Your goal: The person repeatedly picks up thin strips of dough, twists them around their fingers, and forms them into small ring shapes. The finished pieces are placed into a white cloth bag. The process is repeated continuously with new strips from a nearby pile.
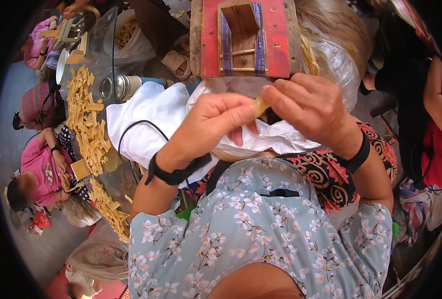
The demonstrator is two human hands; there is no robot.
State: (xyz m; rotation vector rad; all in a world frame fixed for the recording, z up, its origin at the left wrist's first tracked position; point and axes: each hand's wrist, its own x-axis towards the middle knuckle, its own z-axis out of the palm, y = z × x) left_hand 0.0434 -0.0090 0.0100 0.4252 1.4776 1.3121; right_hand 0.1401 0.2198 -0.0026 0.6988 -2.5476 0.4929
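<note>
Head view: 2 bare hands meet just above the middle of the frame. The left hand (216,119) pinches a pale yellow strip (260,105) between thumb and fingers, and the right hand (308,102) pinches the same strip from its other side, so it sits between them, slightly right of centre. At upper centre, a red-painted wooden board (277,42) bears a small wooden frame with 2 thin rods (243,70). White cloth (148,112) lies left of centre; farther left, yellow strips (85,114) lie heaped.
</note>
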